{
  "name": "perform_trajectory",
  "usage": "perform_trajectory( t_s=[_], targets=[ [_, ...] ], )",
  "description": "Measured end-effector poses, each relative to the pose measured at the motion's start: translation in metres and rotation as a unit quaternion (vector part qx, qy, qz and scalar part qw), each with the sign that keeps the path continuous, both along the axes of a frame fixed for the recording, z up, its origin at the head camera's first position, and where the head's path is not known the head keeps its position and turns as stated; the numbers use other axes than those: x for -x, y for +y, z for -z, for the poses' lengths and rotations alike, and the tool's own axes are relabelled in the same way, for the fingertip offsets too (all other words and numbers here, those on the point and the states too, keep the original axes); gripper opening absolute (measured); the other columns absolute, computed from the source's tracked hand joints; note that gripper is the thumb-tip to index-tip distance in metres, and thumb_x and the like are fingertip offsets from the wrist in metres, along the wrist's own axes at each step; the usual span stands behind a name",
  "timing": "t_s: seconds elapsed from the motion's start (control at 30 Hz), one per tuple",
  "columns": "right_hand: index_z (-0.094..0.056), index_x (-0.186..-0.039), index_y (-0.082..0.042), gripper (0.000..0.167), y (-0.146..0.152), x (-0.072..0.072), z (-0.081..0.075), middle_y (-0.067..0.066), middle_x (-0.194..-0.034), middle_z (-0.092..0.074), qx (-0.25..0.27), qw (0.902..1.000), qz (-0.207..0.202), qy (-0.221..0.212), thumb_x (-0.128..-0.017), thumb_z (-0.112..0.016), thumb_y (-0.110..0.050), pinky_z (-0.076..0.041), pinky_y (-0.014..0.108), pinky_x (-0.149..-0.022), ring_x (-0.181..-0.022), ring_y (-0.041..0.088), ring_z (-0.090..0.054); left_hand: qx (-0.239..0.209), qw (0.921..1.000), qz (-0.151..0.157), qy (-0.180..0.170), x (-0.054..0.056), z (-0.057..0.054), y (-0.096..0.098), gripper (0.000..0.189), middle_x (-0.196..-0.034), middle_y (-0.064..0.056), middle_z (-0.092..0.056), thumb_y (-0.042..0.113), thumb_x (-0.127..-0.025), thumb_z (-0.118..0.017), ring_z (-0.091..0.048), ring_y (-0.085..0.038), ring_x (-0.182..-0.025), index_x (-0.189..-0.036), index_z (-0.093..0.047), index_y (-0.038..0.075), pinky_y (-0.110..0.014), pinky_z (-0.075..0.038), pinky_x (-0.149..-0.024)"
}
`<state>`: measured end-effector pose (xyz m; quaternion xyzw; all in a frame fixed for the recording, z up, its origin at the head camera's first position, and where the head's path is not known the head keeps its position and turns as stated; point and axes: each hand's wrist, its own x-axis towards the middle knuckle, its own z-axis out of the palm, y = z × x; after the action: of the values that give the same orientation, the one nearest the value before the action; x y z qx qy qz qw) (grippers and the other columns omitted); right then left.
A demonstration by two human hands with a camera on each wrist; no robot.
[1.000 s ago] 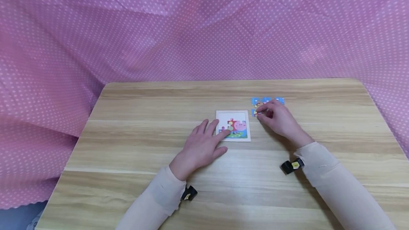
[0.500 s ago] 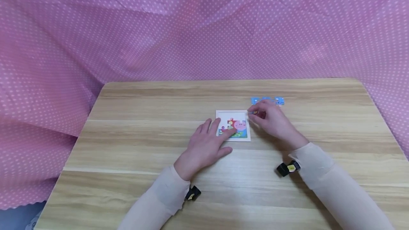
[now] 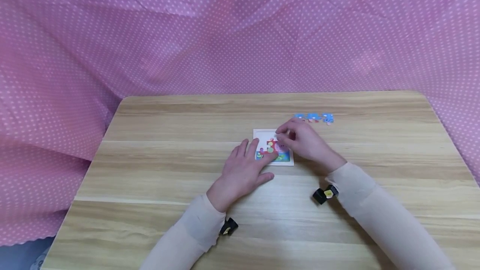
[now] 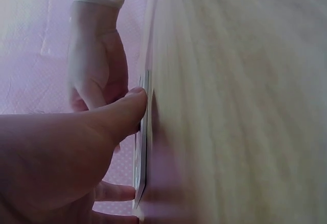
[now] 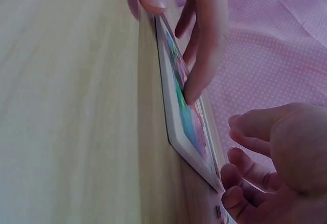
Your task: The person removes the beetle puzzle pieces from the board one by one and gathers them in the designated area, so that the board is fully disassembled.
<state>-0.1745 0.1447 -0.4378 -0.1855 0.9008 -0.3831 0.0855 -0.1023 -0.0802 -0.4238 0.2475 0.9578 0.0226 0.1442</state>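
A square picture puzzle with a white frame (image 3: 273,163) lies flat on the table, partly filled with a pink pig in red over green and blue. My left hand (image 3: 241,174) rests spread over its left side, its index finger (image 5: 202,75) lying on the picture. Above the puzzle's upper right part, my right hand (image 3: 305,141) brings thumb and index fingertip together. It seems to pinch a small puzzle piece, almost wholly hidden by the fingers. Loose blue puzzle pieces (image 3: 314,117) lie behind this hand, some of them covered by it.
The wooden table (image 3: 168,153) has rounded far corners. Pink dotted cloth (image 3: 225,32) hangs behind it and down its sides. A small black camera (image 3: 325,194) sits at the right wrist, another camera (image 3: 228,226) at the left.
My right hand has moved left from the loose pieces to over the puzzle's upper right. My left hand has slid slightly right, its index finger reaching further onto the picture.
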Motion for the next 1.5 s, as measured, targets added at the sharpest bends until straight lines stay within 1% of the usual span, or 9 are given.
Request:
perform_trajectory(
  t_s=[0.17,0.37,0.47,0.53,0.67,0.8,1.0,1.27,1.5],
  targets=[
    [-0.077,-0.121,-0.004,0.021,-0.007,0.002,0.001,0.013,-0.115,-0.067,0.000,0.9999,-0.013,-0.007,-0.104,-0.070,-0.015,-0.051,0.032,-0.077,-0.093,0.024,-0.060,0.014,0.9999,0.000,0.004,0.000,0.002,0.003,0.063,-0.176,-0.023,-0.026,0.067,-0.107,-0.049,-0.028,-0.053,-0.160,-0.166,-0.033,0.053,-0.059,-0.034,-0.128],
    [-0.077,-0.122,-0.005,0.022,-0.010,0.004,0.003,0.012,-0.114,-0.067,-0.004,0.9996,-0.009,-0.028,-0.105,-0.070,-0.019,-0.053,0.032,-0.080,-0.096,0.024,-0.061,0.014,0.9998,-0.016,-0.002,0.000,0.002,0.010,0.069,-0.176,-0.024,-0.026,0.071,-0.106,-0.046,-0.027,-0.054,-0.161,-0.168,-0.024,0.053,-0.059,-0.030,-0.131],
    [-0.076,-0.122,-0.005,0.022,-0.011,0.004,0.004,0.012,-0.114,-0.067,-0.008,0.9995,-0.009,-0.031,-0.105,-0.070,-0.017,-0.053,0.033,-0.083,-0.098,0.024,-0.061,0.022,0.9996,-0.020,-0.001,0.000,0.001,0.013,0.070,-0.175,-0.025,-0.026,0.072,-0.106,-0.045,-0.027,-0.053,-0.161,-0.169,-0.023,0.053,-0.060,-0.030,-0.131],
    [-0.076,-0.123,-0.005,0.022,-0.012,0.004,0.005,0.012,-0.114,-0.067,-0.011,0.9994,-0.008,-0.033,-0.105,-0.070,-0.016,-0.053,0.034,-0.084,-0.098,0.024,-0.061,0.030,0.9993,-0.019,0.007,-0.001,0.001,0.014,0.069,-0.174,-0.025,-0.027,0.072,-0.105,-0.045,-0.029,-0.053,-0.160,-0.169,-0.024,0.053,-0.060,-0.032,-0.130],
    [-0.076,-0.123,-0.005,0.021,-0.012,0.005,0.005,0.012,-0.114,-0.067,-0.016,0.9992,-0.012,-0.034,-0.105,-0.069,-0.014,-0.052,0.034,-0.084,-0.098,0.024,-0.061,0.036,0.9991,-0.019,0.014,-0.001,0.001,0.015,0.069,-0.172,-0.025,-0.028,0.072,-0.105,-0.045,-0.030,-0.053,-0.159,-0.169,-0.026,0.052,-0.060,-0.034,-0.128],
    [-0.078,-0.124,-0.005,0.022,-0.012,0.005,0.004,0.012,-0.114,-0.065,-0.019,0.9990,-0.020,-0.036,-0.105,-0.068,-0.012,-0.051,0.034,-0.083,-0.097,0.024,-0.060,0.034,0.9992,-0.020,0.004,0.000,0.000,0.014,0.069,-0.174,-0.024,-0.026,0.072,-0.106,-0.044,-0.027,-0.054,-0.160,-0.169,-0.025,0.053,-0.061,-0.032,-0.129],
    [-0.080,-0.126,-0.006,0.024,-0.013,0.004,0.003,0.011,-0.116,-0.063,-0.019,0.9985,-0.025,-0.045,-0.106,-0.068,-0.013,-0.049,0.035,-0.086,-0.104,0.025,-0.059,0.038,0.9991,-0.020,-0.006,0.003,0.001,0.013,0.068,-0.177,-0.022,-0.024,0.073,-0.106,-0.045,-0.025,-0.053,-0.162,-0.168,-0.025,0.053,-0.062,-0.031,-0.130],
    [-0.079,-0.123,-0.005,0.022,-0.014,0.005,0.005,0.012,-0.114,-0.063,-0.017,0.9982,-0.018,-0.054,-0.107,-0.067,-0.015,-0.048,0.033,-0.075,-0.090,0.022,-0.056,0.038,0.9989,-0.022,-0.016,0.004,0.002,0.012,0.068,-0.179,-0.020,-0.021,0.073,-0.106,-0.044,-0.021,-0.054,-0.163,-0.168,-0.026,0.053,-0.063,-0.030,-0.130],
    [-0.076,-0.120,-0.006,0.018,-0.015,0.007,0.005,0.014,-0.119,-0.065,-0.013,0.9980,-0.019,-0.059,-0.106,-0.066,-0.014,-0.048,0.033,-0.075,-0.090,0.023,-0.056,0.043,0.9988,-0.016,-0.014,0.004,0.002,0.012,0.068,-0.180,-0.016,-0.020,0.073,-0.106,-0.043,-0.020,-0.053,-0.164,-0.168,-0.024,0.053,-0.062,-0.030,-0.130]
  ],
)
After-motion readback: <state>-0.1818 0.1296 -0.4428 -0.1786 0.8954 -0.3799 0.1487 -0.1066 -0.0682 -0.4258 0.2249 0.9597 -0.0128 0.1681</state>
